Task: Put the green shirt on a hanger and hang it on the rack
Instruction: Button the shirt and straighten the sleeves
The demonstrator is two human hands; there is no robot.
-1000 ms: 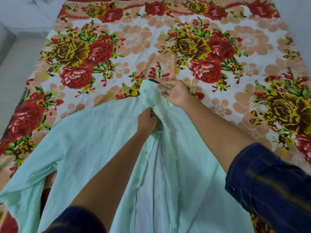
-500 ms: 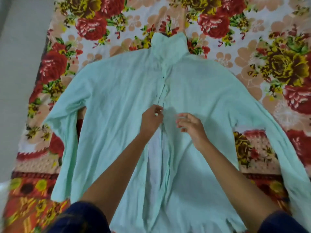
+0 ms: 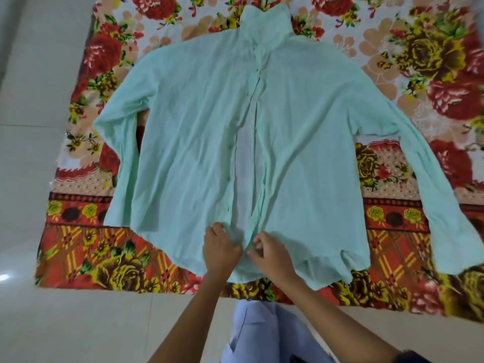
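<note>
The pale green shirt lies flat and face up on the flowered bedsheet, collar far from me, both sleeves spread out to the sides. Its front is buttoned near the collar and gapes open lower down. My left hand pinches the left front edge close to the hem. Just to the right, my right hand pinches the right front edge at the same height. No hanger or rack shows in the head view.
Pale floor tiles run along the left side and in front of the sheet's near edge. My light-coloured trousers show at the bottom between my forearms.
Both hands have slid down the shirt front, from the collar to mid-chest and now to the hem. The view has pulled back, so the whole shirt and the sheet's near edge show.
</note>
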